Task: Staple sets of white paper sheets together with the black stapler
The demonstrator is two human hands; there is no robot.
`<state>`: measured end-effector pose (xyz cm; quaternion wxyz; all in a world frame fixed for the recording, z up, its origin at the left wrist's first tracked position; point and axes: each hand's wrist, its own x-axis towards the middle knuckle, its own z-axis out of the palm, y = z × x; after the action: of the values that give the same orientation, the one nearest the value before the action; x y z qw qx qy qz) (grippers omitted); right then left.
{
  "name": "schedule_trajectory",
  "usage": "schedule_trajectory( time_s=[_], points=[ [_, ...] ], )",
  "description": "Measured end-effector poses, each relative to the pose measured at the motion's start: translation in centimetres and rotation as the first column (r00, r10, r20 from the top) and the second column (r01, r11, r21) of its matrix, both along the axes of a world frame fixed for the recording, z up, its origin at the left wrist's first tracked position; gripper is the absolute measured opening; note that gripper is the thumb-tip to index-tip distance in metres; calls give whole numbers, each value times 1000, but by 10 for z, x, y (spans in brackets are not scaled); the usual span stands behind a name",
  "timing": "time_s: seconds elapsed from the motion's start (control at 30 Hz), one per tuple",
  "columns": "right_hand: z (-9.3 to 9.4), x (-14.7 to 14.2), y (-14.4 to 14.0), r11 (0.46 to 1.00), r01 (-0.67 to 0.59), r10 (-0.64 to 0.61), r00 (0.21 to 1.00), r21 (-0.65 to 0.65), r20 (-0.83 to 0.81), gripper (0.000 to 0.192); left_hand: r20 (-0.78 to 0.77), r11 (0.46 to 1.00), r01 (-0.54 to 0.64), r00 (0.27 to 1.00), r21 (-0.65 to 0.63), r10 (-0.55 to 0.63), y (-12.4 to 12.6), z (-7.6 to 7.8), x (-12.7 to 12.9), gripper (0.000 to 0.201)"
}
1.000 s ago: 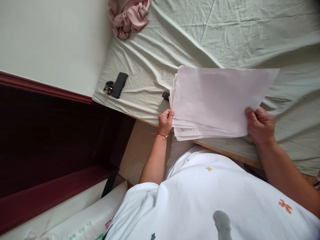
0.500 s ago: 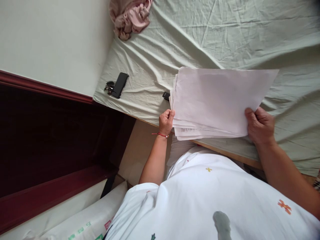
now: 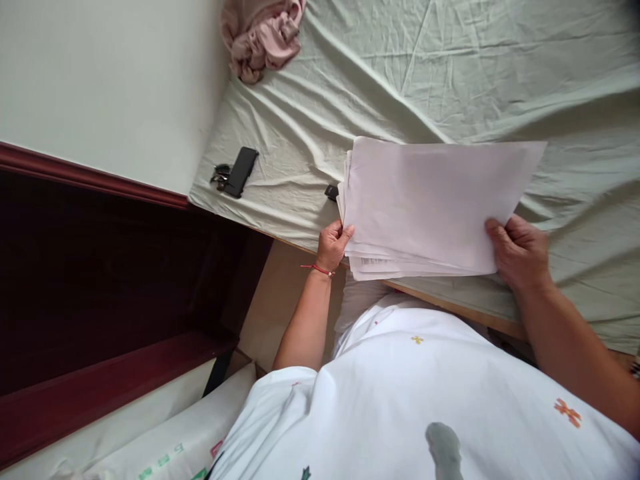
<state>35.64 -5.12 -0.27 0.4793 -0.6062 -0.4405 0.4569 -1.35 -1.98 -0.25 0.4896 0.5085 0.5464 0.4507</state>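
Note:
A stack of white paper sheets is held up between my two hands above the near edge of the covered surface. My left hand, a red string bracelet at its wrist, pinches the stack's left edge with the thumb on top. At the lower right corner my right hand grips the stack, thumb over the top sheet and fingers beneath. The top sheet looks blank. Lower sheets stick out unevenly at the left and bottom, one showing faint print. A small black object is partly hidden behind the stack's left edge.
Wrinkled pale green cloth covers the surface. On its left part lie a black phone-like slab and a bunch of keys. Pink crumpled fabric sits farther back. Dark wooden furniture and a white sack stand at left.
The top sheet's far right corner has shifted slightly left and down. My left thumb now reaches farther over the stack's edge. Both hands keep hold of the paper.

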Motion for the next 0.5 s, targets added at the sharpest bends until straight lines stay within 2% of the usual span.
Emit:
schedule_trajectory(
  time_s=[0.1,0.2,0.37,0.5],
  points=[
    [9,-2,-1,999,-21,15,983,-32,-182,37,40,1000,6,999,-1,-5,0,7,0,42],
    [17,-3,-2,999,-30,22,953,-23,-301,40,101,999,-37,994,40,33,1,17,2,40],
    [33,-2,0,992,84,-51,950,93,-308,33,157,991,-55,987,120,36,9,41,7,48],
    [51,4,2,968,158,-110,966,195,-235,28,61,984,-96,994,150,88,11,53,9,41]
  ],
)
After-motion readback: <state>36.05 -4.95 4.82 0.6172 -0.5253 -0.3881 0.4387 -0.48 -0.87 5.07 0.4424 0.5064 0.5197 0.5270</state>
